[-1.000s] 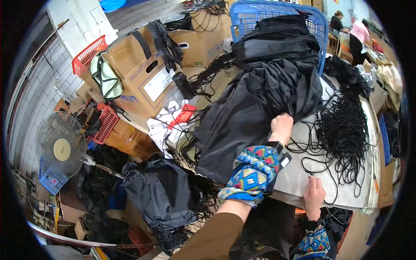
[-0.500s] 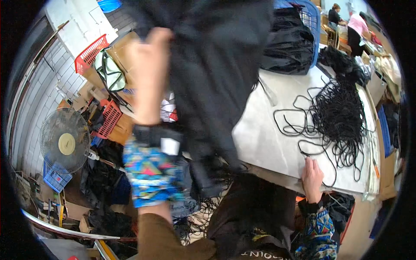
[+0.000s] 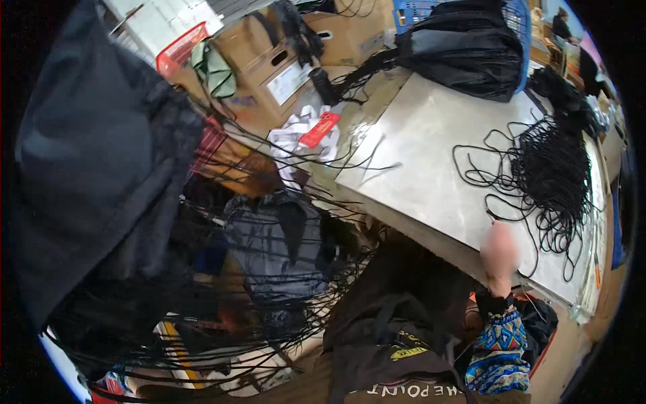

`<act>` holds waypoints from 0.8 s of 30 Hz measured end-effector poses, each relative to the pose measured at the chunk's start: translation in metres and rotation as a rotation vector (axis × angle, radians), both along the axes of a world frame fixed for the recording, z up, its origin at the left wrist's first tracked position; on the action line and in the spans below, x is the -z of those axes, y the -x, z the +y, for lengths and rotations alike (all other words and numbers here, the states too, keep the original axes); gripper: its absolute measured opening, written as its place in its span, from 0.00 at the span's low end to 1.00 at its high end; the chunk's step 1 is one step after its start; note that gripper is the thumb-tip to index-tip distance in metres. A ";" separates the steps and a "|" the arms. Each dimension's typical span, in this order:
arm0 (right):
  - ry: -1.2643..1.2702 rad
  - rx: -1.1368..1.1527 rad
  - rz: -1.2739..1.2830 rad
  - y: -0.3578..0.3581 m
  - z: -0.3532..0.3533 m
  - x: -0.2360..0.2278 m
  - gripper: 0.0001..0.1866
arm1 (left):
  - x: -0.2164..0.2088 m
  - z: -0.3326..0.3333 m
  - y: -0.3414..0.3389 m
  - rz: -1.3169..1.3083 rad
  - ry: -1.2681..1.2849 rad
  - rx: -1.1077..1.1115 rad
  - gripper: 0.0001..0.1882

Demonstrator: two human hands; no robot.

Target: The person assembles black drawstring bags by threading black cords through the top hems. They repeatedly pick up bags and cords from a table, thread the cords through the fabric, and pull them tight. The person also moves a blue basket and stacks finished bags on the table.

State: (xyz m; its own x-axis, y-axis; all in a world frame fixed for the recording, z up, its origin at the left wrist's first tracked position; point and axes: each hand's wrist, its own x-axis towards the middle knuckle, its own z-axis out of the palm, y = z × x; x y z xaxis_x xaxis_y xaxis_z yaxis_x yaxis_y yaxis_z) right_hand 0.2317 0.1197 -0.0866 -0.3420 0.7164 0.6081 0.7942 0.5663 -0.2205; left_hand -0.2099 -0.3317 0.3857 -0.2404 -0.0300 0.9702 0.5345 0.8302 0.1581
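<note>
A large sheet of black fabric (image 3: 101, 155) hangs across the left side, with several thin black cords trailing from it toward the middle. My left hand is hidden behind or beyond this fabric; only a brown sleeve (image 3: 289, 392) shows along the lower edge. At the near edge of the pale table (image 3: 417, 155), my right hand (image 3: 500, 252) is closed at the end of a black cord (image 3: 494, 200), its fingers blurred. That cord runs into a tangled heap of black cord (image 3: 552, 175) on the table's right part.
Black fabric pieces (image 3: 464, 50) lie in a blue basket (image 3: 521, 40) at the back. Cardboard boxes (image 3: 252, 57), a red basket (image 3: 180, 48) and a white cloth with a red label (image 3: 319, 130) are beyond the table's left end. A dark grey bundle (image 3: 276, 249) sits lower left. People work far right.
The black fabric has swung from the upper middle to the far left, spreading its cords out. My left hand has left view. The view has turned left; my right hand stays by the table edge.
</note>
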 end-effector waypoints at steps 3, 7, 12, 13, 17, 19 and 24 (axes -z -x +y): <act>-0.013 -0.048 0.011 0.001 -0.002 -0.003 0.10 | -0.009 -0.085 -0.019 -0.028 -0.060 -0.254 0.19; -0.030 -0.082 0.047 -0.009 0.002 0.008 0.12 | -0.015 -0.161 -0.038 -0.070 -0.137 -0.521 0.18; 0.044 -0.074 0.004 -0.005 0.008 0.015 0.13 | -0.017 -0.188 -0.060 -0.118 -0.202 -0.733 0.17; 0.050 -0.083 0.002 -0.001 0.008 0.015 0.13 | -0.007 -0.183 -0.058 -0.143 -0.167 -0.755 0.17; 0.060 -0.090 0.027 0.000 0.011 0.019 0.13 | 0.115 -0.074 -0.024 0.027 0.806 -1.000 0.17; 0.058 -0.064 0.016 -0.007 0.013 0.022 0.12 | 0.218 -0.002 0.018 -0.185 0.595 -0.762 0.09; 0.054 -0.012 -0.036 -0.032 0.027 0.039 0.11 | 0.475 0.128 0.117 -0.412 0.390 -0.569 0.18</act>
State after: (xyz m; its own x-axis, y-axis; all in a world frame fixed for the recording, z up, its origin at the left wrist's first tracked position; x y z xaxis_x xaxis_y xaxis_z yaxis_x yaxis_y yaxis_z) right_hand 0.2635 0.1463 -0.1256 -0.3714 0.7437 0.5558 0.7954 0.5637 -0.2227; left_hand -0.3266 -0.2034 -0.0898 -0.6316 0.0673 0.7724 -0.0251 0.9939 -0.1071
